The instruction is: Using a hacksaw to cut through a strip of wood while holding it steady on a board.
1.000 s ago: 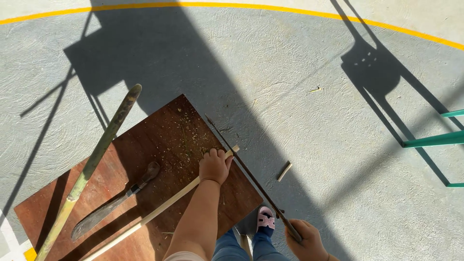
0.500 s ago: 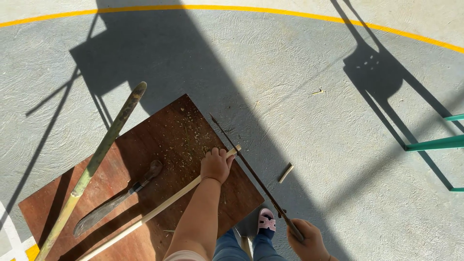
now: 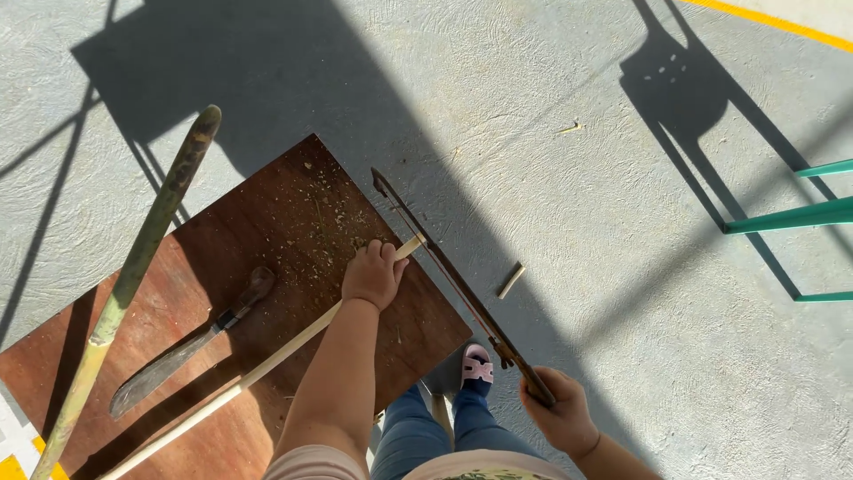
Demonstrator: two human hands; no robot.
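Observation:
My left hand presses down on a thin pale wooden stick that lies across a brown wooden board; the stick's tip juts past the board's right edge. My right hand grips the handle of a slim rusty hand saw, whose blade crosses the stick's tip just beyond my left fingers. Sawdust and chips are scattered on the board near the left hand.
A large knife lies on the board's left half. A long green bamboo pole leans across the board's left side. A short cut piece of stick lies on the concrete floor. Green metal legs stand at right. My shoe shows below.
The saw has moved forward along the stick's tip, its blade reaching farther across the board edge. The camera has tilted down and the left hand has stayed on the stick.

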